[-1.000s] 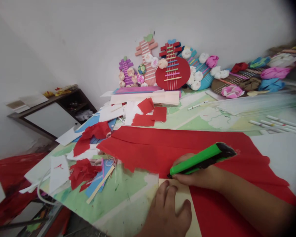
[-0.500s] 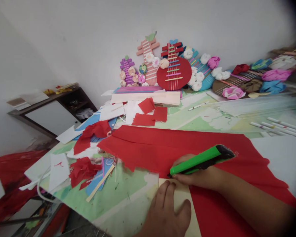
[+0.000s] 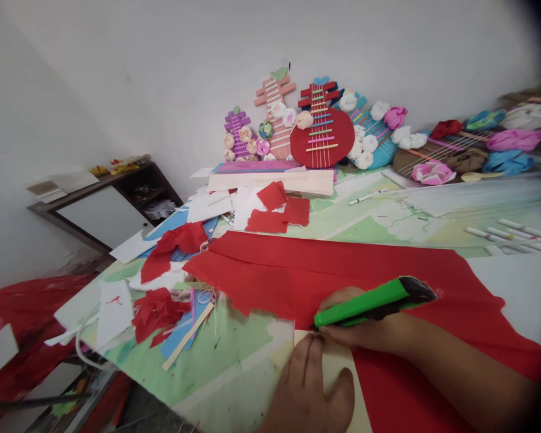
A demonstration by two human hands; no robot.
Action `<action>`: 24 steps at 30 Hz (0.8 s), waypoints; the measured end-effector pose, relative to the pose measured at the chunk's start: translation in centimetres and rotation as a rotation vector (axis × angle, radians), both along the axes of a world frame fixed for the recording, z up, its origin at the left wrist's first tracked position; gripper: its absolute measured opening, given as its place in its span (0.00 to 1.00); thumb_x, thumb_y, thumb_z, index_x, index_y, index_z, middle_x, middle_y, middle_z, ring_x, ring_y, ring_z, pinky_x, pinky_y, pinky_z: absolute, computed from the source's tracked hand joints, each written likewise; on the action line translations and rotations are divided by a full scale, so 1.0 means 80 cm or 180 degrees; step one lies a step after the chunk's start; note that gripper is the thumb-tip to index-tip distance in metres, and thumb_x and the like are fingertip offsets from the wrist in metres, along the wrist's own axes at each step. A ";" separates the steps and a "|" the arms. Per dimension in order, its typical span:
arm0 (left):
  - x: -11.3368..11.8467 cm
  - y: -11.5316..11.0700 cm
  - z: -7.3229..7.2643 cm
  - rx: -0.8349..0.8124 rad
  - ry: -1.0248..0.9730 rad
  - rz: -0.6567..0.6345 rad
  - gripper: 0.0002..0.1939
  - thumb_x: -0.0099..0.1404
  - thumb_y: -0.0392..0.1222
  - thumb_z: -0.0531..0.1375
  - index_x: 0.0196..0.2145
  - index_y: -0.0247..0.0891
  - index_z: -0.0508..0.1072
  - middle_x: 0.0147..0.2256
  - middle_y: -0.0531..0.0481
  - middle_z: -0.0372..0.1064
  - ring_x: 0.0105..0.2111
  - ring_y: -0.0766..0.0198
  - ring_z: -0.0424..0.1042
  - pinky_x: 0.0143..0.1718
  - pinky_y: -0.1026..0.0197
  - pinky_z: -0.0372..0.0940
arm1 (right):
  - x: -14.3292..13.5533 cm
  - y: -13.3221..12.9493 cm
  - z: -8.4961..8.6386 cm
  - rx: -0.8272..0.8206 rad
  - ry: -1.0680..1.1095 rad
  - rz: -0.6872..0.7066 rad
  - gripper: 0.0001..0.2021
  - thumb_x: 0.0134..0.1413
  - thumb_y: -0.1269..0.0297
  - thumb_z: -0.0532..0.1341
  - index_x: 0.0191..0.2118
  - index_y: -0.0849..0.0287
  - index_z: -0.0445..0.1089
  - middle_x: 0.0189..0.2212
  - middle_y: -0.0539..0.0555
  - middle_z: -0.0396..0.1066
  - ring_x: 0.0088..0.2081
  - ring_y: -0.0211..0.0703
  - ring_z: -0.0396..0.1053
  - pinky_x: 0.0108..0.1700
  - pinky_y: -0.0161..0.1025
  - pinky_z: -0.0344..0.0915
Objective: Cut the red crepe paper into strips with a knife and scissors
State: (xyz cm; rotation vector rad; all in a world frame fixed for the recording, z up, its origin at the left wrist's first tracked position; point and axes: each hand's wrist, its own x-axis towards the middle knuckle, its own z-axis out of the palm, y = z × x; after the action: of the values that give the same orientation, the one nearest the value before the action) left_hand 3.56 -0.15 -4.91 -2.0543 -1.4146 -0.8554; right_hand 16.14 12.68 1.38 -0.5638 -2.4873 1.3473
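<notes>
My right hand is closed in a pen-like grip on a thick green and black utility knife. Its dark tip points down at the top edge of a cream card; a blade cannot be made out. My left hand lies on that card with fingers stretched out and thumb apart, pressing it flat. Red crepe-like paper spreads across the table behind the card. More of it shows along the card's right side, beneath my right forearm.
Red scraps and thin strips litter the table's left. Several paper-flowered, lute-shaped crafts stand against the wall. White sticks or pens lie at right. A low cabinet stands beyond the table's left edge.
The whole view has shifted slightly right and down. My left hand stays on the card, and my right hand still holds the knife with its tip near the card's top edge.
</notes>
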 end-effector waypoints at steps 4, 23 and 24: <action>-0.004 -0.002 -0.003 -0.0169 0.0218 -0.0086 0.04 0.58 0.39 0.55 0.34 0.40 0.65 0.39 0.37 0.70 0.42 0.48 0.70 0.37 0.54 0.67 | 0.001 0.000 -0.002 0.0111 -0.0083 0.0036 0.07 0.52 0.64 0.56 0.30 0.59 0.70 0.28 0.50 0.70 0.32 0.39 0.67 0.34 0.34 0.64; -0.002 -0.006 -0.003 -0.0234 0.0105 -0.0088 0.08 0.58 0.39 0.57 0.37 0.40 0.66 0.41 0.36 0.70 0.44 0.47 0.69 0.38 0.53 0.67 | 0.000 -0.003 0.006 -0.0284 0.0106 -0.0309 0.07 0.50 0.66 0.56 0.23 0.58 0.64 0.23 0.48 0.65 0.27 0.36 0.64 0.29 0.33 0.63; -0.001 -0.005 -0.002 -0.0230 0.0063 -0.0065 0.08 0.58 0.38 0.57 0.37 0.40 0.66 0.41 0.36 0.70 0.43 0.47 0.69 0.38 0.53 0.67 | 0.000 -0.003 0.006 -0.0289 0.0095 -0.0320 0.07 0.50 0.66 0.56 0.23 0.58 0.64 0.23 0.48 0.65 0.27 0.36 0.64 0.29 0.33 0.63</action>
State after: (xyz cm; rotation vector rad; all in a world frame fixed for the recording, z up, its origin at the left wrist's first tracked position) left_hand 3.49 -0.59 -5.07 -2.1283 -1.4356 -0.8011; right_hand 16.17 12.47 1.83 -0.6741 -2.3505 1.4250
